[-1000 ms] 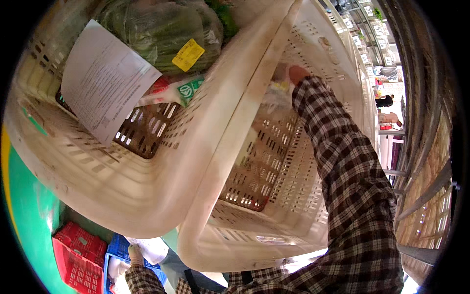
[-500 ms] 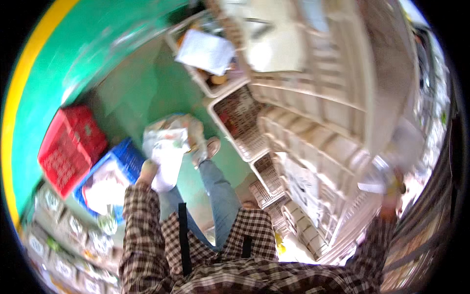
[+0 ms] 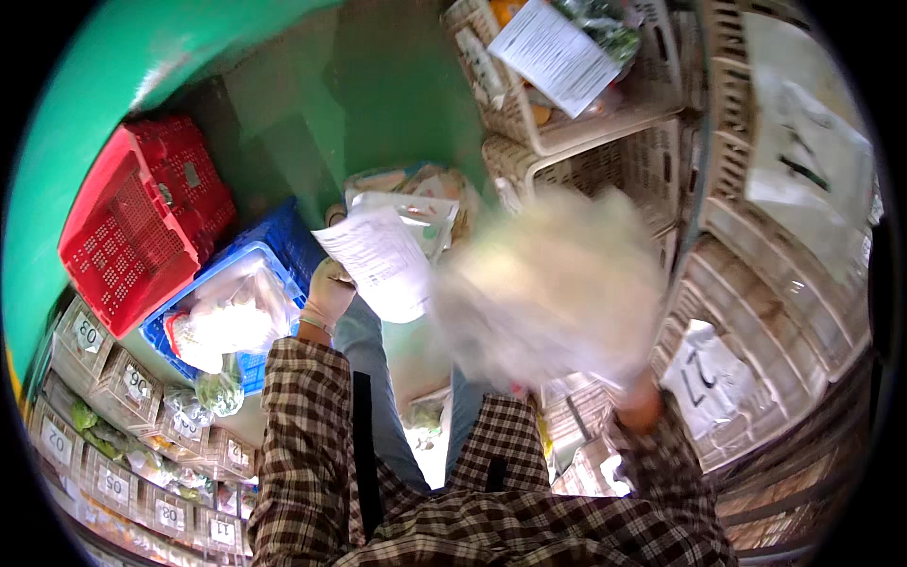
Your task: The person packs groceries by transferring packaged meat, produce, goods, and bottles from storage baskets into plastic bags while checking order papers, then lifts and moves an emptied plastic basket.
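My left hand (image 3: pixel 331 288), in a pale glove, is closed on the edge of a printed paper sheet (image 3: pixel 380 260). Just beyond the sheet is a plastic bag of packaged goods (image 3: pixel 460 210); whether my left hand also holds it is hidden. My right hand (image 3: pixel 641 404) grips a large clear plastic bag (image 3: pixel 557 288) with pale contents, raised in front of me and smeared by motion. That bag hides part of the floor and the crates behind it. My right fingers are mostly covered by it.
To the left stand a red crate (image 3: pixel 123 236) and a blue crate (image 3: pixel 295 248) holding bagged goods. Labelled bins (image 3: pixel 128 387) line the lower left. A beige crate (image 3: pixel 605 132) with produce and a paper is at the far right. Stacked beige crates (image 3: pixel 775 312) rise along the right side.
My right hand has swung in from the far right with the clear bag, now before my body. My left hand and sheet have shifted slightly right and away. The view has turned.
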Tool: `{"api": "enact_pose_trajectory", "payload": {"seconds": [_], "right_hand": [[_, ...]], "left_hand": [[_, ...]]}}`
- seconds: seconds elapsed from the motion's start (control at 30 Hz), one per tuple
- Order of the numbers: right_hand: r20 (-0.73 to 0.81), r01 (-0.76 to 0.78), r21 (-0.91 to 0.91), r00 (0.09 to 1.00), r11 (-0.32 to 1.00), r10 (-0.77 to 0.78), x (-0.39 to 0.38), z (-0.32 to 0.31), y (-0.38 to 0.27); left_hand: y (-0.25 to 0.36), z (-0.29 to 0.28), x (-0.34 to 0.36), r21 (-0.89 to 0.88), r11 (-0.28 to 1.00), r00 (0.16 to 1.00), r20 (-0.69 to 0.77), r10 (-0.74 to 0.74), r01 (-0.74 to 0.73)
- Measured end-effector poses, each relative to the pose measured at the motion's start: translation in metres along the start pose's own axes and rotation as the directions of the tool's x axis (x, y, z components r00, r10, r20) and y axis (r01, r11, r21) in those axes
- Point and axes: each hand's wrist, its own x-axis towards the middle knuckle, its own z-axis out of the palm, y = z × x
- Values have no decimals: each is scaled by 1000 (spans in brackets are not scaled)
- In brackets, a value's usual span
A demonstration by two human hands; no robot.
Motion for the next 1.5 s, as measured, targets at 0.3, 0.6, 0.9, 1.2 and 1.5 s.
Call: {"api": "enact_pose_trajectory", "payload": {"seconds": [0.3,0.6,0.9,1.2,1.5], "right_hand": [[625,151,-576,715,804,313,138,222,128],[663,541,-455,736,708,-136,205,301,151],[620,-452,680,775,577,-124,171,207,157],[418,-321,501,903,803,100,155,174,159],[745,297,157,590,942,-310,267,263,209]], "left_hand": [[-32,-54,-36,-964,92,908,200,-368,250],[31,-12,17,-422,778,847,469,-252,465],[38,2,8,-751,439,695,38,-718,494],[48,25,18,-470,739,817,-62,-573,483],[53,4,41,-385,798,886,192,-421,463]]}}
